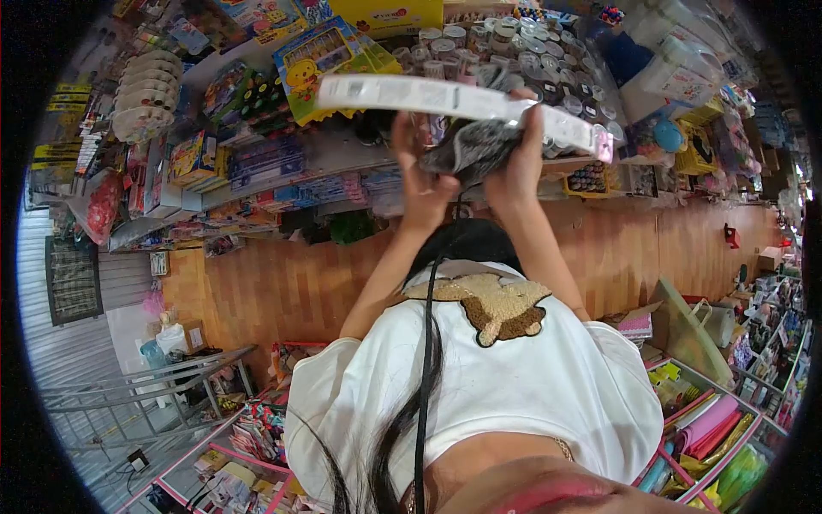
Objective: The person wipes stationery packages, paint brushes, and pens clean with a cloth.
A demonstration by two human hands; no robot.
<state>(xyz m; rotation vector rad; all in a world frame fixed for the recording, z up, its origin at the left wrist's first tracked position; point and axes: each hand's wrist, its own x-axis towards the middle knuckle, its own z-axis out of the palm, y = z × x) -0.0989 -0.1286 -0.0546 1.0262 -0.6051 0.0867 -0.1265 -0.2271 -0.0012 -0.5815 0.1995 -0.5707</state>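
Note:
Both my arms reach out in front of my white shirt. My right hand (519, 168) grips a long flat white package (402, 92) that lies across the view, with its thumb over the package's edge. My left hand (422, 176) is closed on a dark grey cloth-like bundle (473, 144) bunched just under the package, between the two hands. The fingertips of my left hand also touch the package's underside. A black cord hangs down from the bundle over my chest.
Shop shelves crowded with toy boxes (321, 53), small jars (514, 43) and stationery stand ahead. A wooden-pattern floor (282, 283) runs below them. Pink wire racks of goods (702, 420) flank me low on both sides, and a metal frame (171, 377) stands at lower left.

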